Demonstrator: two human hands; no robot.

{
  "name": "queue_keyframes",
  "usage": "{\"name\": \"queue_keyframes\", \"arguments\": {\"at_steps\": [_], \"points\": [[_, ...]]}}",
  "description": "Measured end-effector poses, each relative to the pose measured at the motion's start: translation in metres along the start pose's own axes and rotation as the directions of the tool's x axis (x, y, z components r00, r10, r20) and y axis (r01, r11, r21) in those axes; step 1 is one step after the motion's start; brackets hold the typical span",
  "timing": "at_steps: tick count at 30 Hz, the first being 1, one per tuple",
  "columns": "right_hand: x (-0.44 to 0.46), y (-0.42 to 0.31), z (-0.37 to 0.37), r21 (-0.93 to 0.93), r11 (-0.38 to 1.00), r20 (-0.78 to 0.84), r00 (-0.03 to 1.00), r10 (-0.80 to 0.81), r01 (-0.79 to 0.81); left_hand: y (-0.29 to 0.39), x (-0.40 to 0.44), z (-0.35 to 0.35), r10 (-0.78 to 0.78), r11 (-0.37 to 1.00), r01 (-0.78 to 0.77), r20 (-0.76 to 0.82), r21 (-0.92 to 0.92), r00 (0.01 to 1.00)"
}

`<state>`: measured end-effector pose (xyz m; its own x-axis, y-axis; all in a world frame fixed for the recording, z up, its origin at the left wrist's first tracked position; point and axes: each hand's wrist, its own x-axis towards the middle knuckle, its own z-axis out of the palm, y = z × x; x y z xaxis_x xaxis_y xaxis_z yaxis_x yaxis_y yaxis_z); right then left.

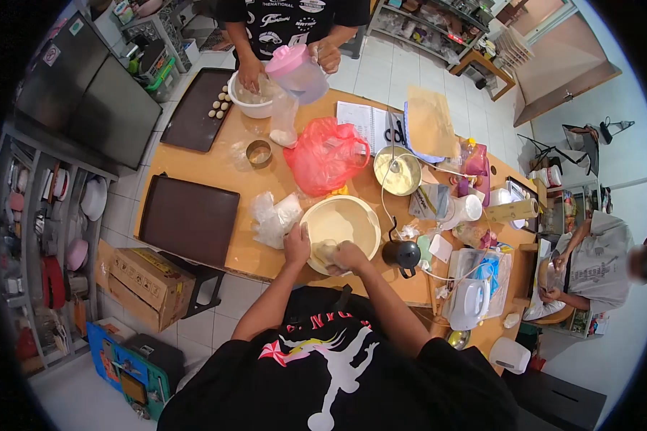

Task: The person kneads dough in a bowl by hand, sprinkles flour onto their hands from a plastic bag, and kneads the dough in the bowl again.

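— So, what is hard to make out?
— Dough, partly hidden under the right hand, inside a cream bowl at frame centre. The left hand, apart, touches the bowl's left rim; I cannot tell whether either grips.
— And around?
— Above, a red plastic bag covers part of an open notebook; right of centre, a black kettle stands.

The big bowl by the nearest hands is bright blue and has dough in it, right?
Not blue: the head view shows that the big bowl is cream. It does have dough in it, and the left hand and right hand are at it.
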<state>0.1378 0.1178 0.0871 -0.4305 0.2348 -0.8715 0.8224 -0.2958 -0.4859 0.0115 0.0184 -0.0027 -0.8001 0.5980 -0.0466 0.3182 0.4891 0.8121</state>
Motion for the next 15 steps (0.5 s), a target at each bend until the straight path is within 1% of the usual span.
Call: {"name": "queue_keyframes", "arguments": {"at_steps": [1,2,4,5,7,8,9,12,13,15], "points": [[0.015,0.008,0.002,0.291,0.956,0.093,0.994,-0.063,0.034,-0.001,0.001,-0.001,-0.003,1.000,0.004,0.014,-0.013,1.000],[0.022,0.011,0.006,0.444,0.893,0.086,0.988,-0.126,0.075,-0.002,0.002,-0.002,-0.006,1.000,0.007,0.029,-0.027,1.000],[0.040,0.019,0.020,0.710,0.690,0.045,0.970,-0.240,0.138,-0.006,0.000,-0.001,-0.003,0.999,0.005,0.046,-0.046,0.999],[0.055,0.019,0.032,0.650,0.733,-0.097,0.978,-0.185,0.203,-0.007,0.002,0.000,0.007,0.999,-0.004,0.041,-0.053,0.999],[0.058,0.008,0.042,0.425,0.853,-0.303,0.936,-0.180,0.302,-0.012,-0.001,-0.001,0.012,0.998,-0.009,0.048,-0.062,0.999],[0.061,-0.001,0.042,0.295,0.896,-0.401,0.894,-0.200,0.333,-0.012,0.001,0.000,0.014,0.998,-0.011,0.051,-0.068,0.999],[0.065,-0.008,0.043,0.089,0.948,-0.519,0.827,-0.217,0.305,-0.013,0.001,0.000,0.015,0.997,-0.010,0.059,-0.073,0.998],[0.101,-0.019,0.033,0.401,0.887,-0.478,0.878,-0.012,0.230,-0.008,0.001,-0.003,0.025,0.998,-0.023,0.047,-0.051,0.999],[0.085,-0.033,0.031,0.360,0.892,-0.533,0.845,-0.044,0.274,-0.006,0.001,-0.004,0.016,0.998,-0.013,0.047,-0.055,0.999],[0.130,-0.018,0.030,0.287,0.874,-0.689,0.718,-0.095,0.392,-0.001,0.001,-0.006,-0.008,0.998,0.010,0.040,-0.062,0.999]]}}
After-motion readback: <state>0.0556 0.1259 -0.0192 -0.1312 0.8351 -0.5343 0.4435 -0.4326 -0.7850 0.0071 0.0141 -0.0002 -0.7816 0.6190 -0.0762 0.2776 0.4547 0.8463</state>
